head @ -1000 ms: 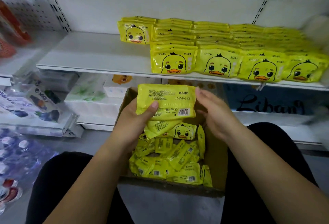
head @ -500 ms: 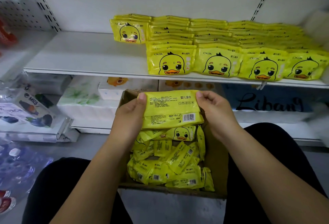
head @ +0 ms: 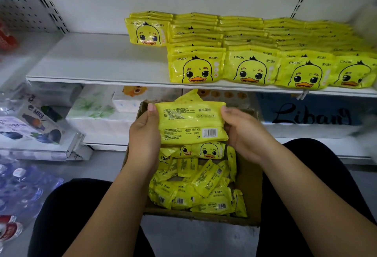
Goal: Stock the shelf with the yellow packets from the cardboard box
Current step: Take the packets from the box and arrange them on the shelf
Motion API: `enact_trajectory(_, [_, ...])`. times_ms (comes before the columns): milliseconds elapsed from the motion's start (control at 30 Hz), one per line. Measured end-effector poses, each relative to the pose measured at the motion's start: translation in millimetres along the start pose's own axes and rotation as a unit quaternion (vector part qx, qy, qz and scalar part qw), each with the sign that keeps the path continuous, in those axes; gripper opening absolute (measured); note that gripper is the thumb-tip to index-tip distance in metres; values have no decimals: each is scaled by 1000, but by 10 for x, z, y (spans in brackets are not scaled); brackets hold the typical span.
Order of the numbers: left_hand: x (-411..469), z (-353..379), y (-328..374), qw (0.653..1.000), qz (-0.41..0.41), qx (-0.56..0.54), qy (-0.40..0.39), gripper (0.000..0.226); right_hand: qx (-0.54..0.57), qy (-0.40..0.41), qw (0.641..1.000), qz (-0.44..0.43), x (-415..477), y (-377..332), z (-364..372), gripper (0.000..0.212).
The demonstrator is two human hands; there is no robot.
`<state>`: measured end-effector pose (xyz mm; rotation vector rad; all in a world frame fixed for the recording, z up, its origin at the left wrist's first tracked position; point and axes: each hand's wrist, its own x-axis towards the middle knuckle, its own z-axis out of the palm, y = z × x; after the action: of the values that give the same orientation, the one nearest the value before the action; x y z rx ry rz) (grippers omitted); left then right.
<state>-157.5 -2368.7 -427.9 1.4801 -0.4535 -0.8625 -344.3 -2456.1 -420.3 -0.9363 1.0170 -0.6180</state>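
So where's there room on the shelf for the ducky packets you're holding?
The flat white shelf is bare on its left, up to the short back row of yellow duck packets, and in front of it, beside the full front row. Rightwards packets crowd it.

Yellow packets [head: 195, 69]: bright yellow, duck face with orange beak, black eyes; held stack [head: 191, 122] yellow with barcode; shelf [head: 91, 61] white; cardboard box [head: 250, 191] brown

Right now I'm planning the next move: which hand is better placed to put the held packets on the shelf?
Left, probably. Both the left hand and right hand grip the held packets, but the shelf is bare only at its left, above the left hand; rows of packets fill the right.
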Motion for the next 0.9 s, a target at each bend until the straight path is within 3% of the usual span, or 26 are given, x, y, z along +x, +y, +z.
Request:
enact_trajectory(100, [18, -18, 28, 1000, -7, -21, 16, 39, -84, -92, 992, 15, -83, 51, -21, 34])
enact_trajectory(200, [60, -34, -28, 999, 6, 20, 35, 45, -77, -19, 995, -59, -70, 41, -40, 17])
enact_trajectory(367, [59, -67, -185, 972, 58, 218, 65, 51, -30, 84, 986, -143, -42, -17, -60, 7])
enact_trajectory(500, [8, 13, -209, 974, 52, 219, -2, 58, -94, 146, 959, -223, -87, -2, -48, 3])
enact_trajectory(600, [-52, 114, -217, 981, 48, 173, -75, 69, -199, 66, 943, -256, -148, 120, 90, 13])
enact_trajectory(733, [-95, 128, -228, 981, 82, 155, -86, 99, -279, 4, 919, -280, -161, 371, 233, 16])
enact_trajectory(833, [-80, 104, -158, 985, 8, 60, -161, 86, -328, -45, 898, -290, -135, 312, 227, 44])
enact_trajectory(900, [-63, 88, -118, 983, -6, 33, -183, 81, -353, -93, 884, -293, -142, 283, 241, 51])
